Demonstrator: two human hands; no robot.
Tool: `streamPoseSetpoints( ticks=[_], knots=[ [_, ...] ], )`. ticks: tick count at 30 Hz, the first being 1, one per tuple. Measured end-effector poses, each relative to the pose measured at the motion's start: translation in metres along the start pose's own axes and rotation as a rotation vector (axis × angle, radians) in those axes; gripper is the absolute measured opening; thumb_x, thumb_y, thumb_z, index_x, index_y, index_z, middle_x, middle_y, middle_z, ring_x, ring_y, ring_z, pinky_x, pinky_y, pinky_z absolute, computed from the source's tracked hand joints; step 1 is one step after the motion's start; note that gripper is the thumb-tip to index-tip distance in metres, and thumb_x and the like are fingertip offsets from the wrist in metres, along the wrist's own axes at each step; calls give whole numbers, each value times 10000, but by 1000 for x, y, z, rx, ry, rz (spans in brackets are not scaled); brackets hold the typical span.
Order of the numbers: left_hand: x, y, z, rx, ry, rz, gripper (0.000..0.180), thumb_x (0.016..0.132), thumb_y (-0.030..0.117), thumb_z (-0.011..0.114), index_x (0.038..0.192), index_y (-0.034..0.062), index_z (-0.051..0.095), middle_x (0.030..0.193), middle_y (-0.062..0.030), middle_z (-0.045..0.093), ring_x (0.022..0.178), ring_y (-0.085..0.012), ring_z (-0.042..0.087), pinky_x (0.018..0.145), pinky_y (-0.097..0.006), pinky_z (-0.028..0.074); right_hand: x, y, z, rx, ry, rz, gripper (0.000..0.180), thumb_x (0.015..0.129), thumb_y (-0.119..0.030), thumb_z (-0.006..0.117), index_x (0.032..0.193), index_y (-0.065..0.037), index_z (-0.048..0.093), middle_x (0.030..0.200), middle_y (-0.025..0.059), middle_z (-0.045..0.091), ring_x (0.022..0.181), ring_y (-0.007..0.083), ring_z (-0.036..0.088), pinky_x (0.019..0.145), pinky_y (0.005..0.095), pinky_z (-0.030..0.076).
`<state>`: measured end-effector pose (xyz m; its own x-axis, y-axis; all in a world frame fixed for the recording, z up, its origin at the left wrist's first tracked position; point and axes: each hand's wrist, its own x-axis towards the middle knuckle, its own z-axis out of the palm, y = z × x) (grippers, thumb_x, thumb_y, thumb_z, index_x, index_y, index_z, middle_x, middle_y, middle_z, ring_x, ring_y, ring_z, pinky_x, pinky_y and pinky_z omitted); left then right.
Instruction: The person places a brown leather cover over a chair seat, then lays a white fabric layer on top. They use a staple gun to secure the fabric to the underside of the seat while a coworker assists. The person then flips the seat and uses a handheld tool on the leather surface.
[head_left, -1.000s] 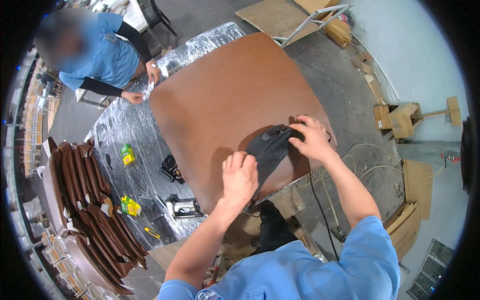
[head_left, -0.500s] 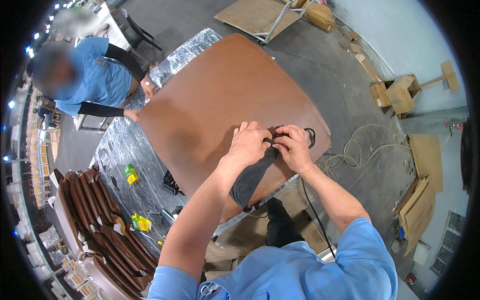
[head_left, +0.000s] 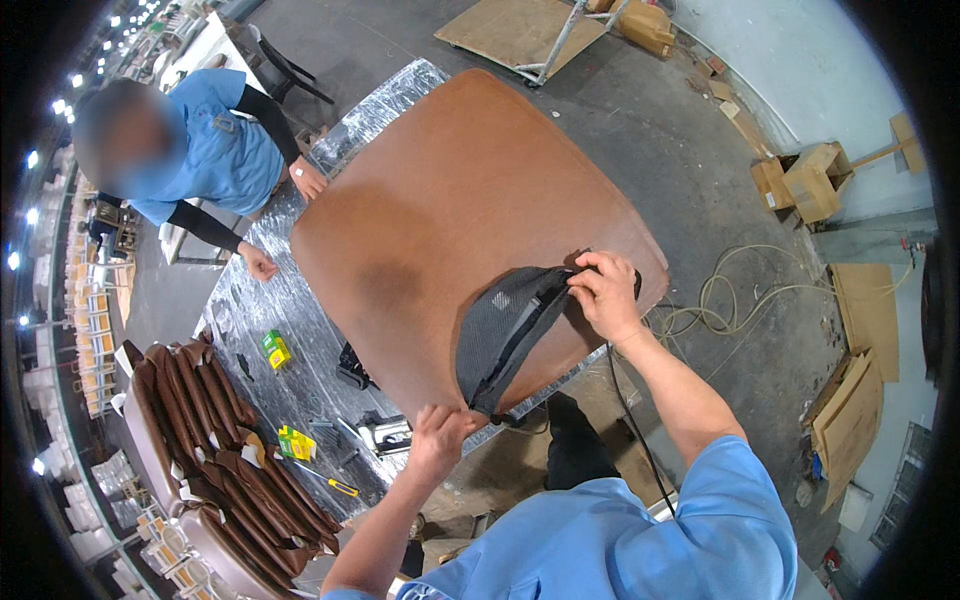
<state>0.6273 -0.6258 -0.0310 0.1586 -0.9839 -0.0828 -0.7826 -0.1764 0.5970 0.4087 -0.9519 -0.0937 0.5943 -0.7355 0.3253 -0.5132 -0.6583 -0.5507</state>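
A black crescent-shaped mesh piece (head_left: 505, 310) with a dark band along its inner edge is spread over the near part of a large brown leather-like panel (head_left: 440, 190). My left hand (head_left: 440, 438) is closed on its lower left end, near the panel's front corner. At the upper right end, my right hand (head_left: 607, 298) pinches the mesh piece between thumb and fingers. A dark strap loop shows just beside the right hand. The panel rests on a table wrapped in clear plastic film (head_left: 250, 305).
A co-worker (head_left: 215, 130) stands at the far left. On the table lie a silver staple gun (head_left: 388, 436), a yellow-handled tool (head_left: 343, 487) and green-yellow boxes (head_left: 276, 348). Brown padded pieces (head_left: 215, 450) are stacked at left. A coiled hose (head_left: 715, 305) lies on the floor at right.
My left hand has moved down and left to the mesh piece's lower end, away from my right hand. The piece now lies stretched open. The co-worker's near hand has come off the panel.
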Motion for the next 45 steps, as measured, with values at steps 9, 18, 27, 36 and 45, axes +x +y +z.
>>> streamPoseSetpoints(
  ticks=[9, 18, 27, 36, 45],
  knots=[
    [68, 64, -13, -25, 145, 27, 210, 953, 167, 792, 1158, 135, 824, 1395, -161, 630, 1281, -418, 584, 1088, -546, 474, -23, -32, -34, 143, -259, -250, 222, 988, -310, 759, 928, -96, 773, 1181, 63, 708, 1247, 338, 606, 1129, 583, 387],
    [162, 35, 9, 143, 193, -91, 303, 993, 158, 750, 1292, 144, 801, 1447, -154, 622, 1315, -414, 577, 1122, -543, 473, 30, -40, -6, 39, -450, -82, 170, 993, -232, 734, 1132, -170, 809, 938, 104, 791, 968, 343, 709, 1037, 527, 409],
    [178, 15, -2, 4, 173, -207, 793, 865, -29, 767, 1608, 85, 515, 1374, -194, 658, 1272, -410, 623, 1124, -506, 492, 65, -54, 6, -32, -543, -136, 255, 907, -217, 822, 1157, -208, 875, 1118, 109, 669, 1204, 314, 596, 1090, 544, 375],
    [184, -37, -4, -303, 69, -94, 814, 822, -42, 637, 1620, 52, 508, 1496, -240, 607, 1440, -367, 581, 1174, -432, 486, 78, -49, 34, 61, -657, -227, 161, 925, -259, 815, 1063, -192, 865, 1136, 59, 669, 1214, 297, 593, 1085, 543, 393],
    [177, -15, -7, -260, -51, -142, 950, 830, 88, 788, 1689, 53, 386, 1668, -306, 435, 1576, -469, 405, 1291, -498, 392, 68, -47, 27, 39, -481, -259, 367, 855, -280, 887, 1184, -141, 803, 1380, 115, 629, 1389, 356, 527, 1143, 604, 373]
  ],
)
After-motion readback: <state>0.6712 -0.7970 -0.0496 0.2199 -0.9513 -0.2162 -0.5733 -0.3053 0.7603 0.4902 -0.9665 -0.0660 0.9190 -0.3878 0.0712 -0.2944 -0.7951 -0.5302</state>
